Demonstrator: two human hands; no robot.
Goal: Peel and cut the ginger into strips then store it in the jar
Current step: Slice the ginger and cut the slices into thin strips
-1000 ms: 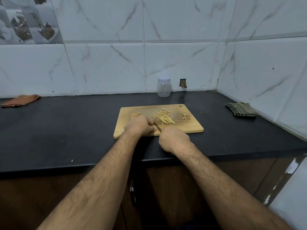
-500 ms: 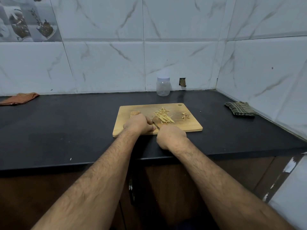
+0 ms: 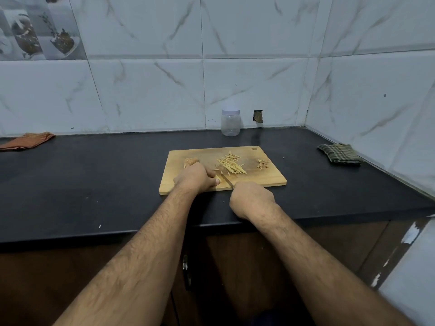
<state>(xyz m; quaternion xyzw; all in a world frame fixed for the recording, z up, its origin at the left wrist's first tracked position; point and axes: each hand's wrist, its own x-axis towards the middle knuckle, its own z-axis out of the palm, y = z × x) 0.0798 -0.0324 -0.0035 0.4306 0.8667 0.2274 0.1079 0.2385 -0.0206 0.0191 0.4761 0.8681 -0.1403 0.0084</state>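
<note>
Now | jar (image 3: 230, 123): lidded, looks empty | ginger strips (image 3: 231, 165): cutting board (image 3: 270, 178)

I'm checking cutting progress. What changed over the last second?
Hardly anything: the right hand keeps gripping the knife, the left hand stays curled beside the blade. Strip pile, cutting board and capped jar are unmoved.

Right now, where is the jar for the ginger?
In the head view the jar stands at the back of the counter against the tiled wall, behind the cutting board, lid on.
</note>
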